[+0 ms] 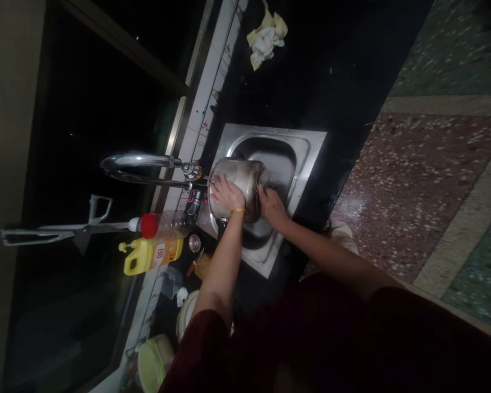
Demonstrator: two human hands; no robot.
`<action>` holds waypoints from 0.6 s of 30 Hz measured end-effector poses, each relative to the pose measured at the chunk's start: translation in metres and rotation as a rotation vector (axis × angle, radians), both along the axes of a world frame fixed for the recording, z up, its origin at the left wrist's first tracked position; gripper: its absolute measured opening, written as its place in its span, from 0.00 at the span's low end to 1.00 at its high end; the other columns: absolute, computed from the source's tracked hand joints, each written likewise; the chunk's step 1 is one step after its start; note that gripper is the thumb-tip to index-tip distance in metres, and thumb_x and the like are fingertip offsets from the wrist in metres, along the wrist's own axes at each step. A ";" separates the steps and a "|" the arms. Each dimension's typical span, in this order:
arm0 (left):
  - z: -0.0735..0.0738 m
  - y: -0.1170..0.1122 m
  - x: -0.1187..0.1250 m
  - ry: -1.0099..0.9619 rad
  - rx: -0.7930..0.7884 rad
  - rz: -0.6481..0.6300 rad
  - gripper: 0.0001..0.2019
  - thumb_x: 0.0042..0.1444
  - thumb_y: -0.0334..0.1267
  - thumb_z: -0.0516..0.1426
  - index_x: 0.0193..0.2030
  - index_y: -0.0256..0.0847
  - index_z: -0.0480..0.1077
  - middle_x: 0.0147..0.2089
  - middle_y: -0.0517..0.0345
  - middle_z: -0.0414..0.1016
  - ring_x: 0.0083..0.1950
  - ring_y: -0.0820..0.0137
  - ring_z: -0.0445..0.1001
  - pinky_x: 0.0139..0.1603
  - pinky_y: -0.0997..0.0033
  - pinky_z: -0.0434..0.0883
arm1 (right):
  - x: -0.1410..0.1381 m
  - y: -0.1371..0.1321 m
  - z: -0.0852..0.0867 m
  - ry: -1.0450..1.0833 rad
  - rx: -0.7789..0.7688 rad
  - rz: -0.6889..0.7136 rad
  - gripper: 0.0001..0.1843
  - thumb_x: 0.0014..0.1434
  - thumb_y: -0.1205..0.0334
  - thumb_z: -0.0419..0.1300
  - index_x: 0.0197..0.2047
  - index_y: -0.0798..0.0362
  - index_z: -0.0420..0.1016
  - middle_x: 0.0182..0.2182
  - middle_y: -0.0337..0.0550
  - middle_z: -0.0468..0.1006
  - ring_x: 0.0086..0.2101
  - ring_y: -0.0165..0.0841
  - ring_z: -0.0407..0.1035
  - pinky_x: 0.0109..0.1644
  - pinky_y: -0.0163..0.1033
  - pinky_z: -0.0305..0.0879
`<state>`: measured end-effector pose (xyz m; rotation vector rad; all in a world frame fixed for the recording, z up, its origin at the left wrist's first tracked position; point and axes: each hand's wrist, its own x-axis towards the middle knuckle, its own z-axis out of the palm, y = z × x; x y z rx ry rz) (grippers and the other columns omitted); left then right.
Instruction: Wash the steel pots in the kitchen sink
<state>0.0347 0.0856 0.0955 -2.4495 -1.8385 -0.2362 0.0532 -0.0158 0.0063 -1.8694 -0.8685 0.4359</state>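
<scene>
A steel pot (241, 180) lies on its side over the steel sink (306, 144), just beneath the curved tap (139, 162). My left hand (226, 195), with a thin yellow bangle at the wrist, is clasped on the pot's near side with its fingers curled over the metal. My right hand (271, 206) is closed against the pot's other end, over the basin. Whether it also holds a scrubber I cannot see. Both forearms reach in from dark red sleeves at the bottom.
A yellow jug (151, 255) and a clear red-capped bottle (163, 225) stand by the tap. A small metal cup (194, 243), bowls (155, 363) and a crumpled cloth (267, 38) lie on the black counter (331, 65). Dark window at left; speckled floor (425, 180) at right.
</scene>
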 end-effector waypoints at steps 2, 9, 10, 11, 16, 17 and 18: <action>0.000 0.001 0.000 0.003 -0.002 -0.004 0.25 0.64 0.36 0.44 0.67 0.49 0.60 0.72 0.58 0.56 0.74 0.61 0.48 0.72 0.48 0.48 | -0.008 -0.003 0.003 -0.021 -0.066 0.023 0.30 0.60 0.72 0.41 0.64 0.65 0.61 0.44 0.62 0.72 0.45 0.48 0.64 0.52 0.56 0.63; 0.000 0.000 0.000 -0.008 -0.003 -0.007 0.25 0.64 0.36 0.44 0.67 0.47 0.60 0.72 0.57 0.56 0.74 0.61 0.49 0.72 0.48 0.48 | 0.030 0.027 0.013 0.035 -0.014 -0.056 0.24 0.60 0.71 0.44 0.58 0.60 0.68 0.42 0.59 0.73 0.47 0.48 0.65 0.55 0.56 0.61; 0.000 0.000 0.000 -0.008 0.000 -0.011 0.25 0.64 0.36 0.44 0.68 0.47 0.60 0.72 0.57 0.56 0.74 0.60 0.49 0.72 0.48 0.48 | 0.038 0.028 0.013 0.057 -0.014 -0.052 0.23 0.60 0.70 0.45 0.55 0.60 0.70 0.41 0.58 0.73 0.47 0.47 0.66 0.55 0.55 0.61; 0.000 0.000 0.000 -0.008 0.002 -0.015 0.25 0.65 0.36 0.44 0.68 0.47 0.60 0.71 0.57 0.56 0.74 0.60 0.49 0.72 0.48 0.47 | 0.044 0.028 0.012 0.087 -0.010 -0.051 0.21 0.60 0.70 0.45 0.53 0.60 0.71 0.41 0.57 0.73 0.46 0.46 0.66 0.54 0.53 0.62; -0.002 0.000 -0.002 -0.015 0.005 -0.026 0.25 0.65 0.36 0.44 0.68 0.46 0.60 0.72 0.57 0.56 0.73 0.60 0.49 0.72 0.49 0.47 | 0.037 0.006 0.009 0.237 0.068 -0.060 0.12 0.61 0.61 0.49 0.43 0.53 0.72 0.36 0.47 0.75 0.39 0.40 0.68 0.50 0.47 0.65; -0.002 0.000 -0.002 -0.016 0.005 -0.026 0.25 0.65 0.36 0.44 0.68 0.47 0.60 0.72 0.57 0.56 0.73 0.60 0.49 0.72 0.49 0.47 | 0.029 0.002 0.009 0.229 0.088 -0.039 0.12 0.61 0.60 0.49 0.41 0.52 0.72 0.35 0.46 0.74 0.39 0.39 0.68 0.49 0.46 0.65; -0.002 0.000 -0.003 -0.016 0.003 -0.026 0.25 0.65 0.36 0.44 0.68 0.47 0.60 0.72 0.57 0.56 0.74 0.60 0.49 0.72 0.49 0.47 | 0.022 -0.001 0.009 0.207 0.111 -0.013 0.12 0.62 0.59 0.48 0.40 0.52 0.72 0.34 0.46 0.74 0.38 0.39 0.68 0.49 0.46 0.65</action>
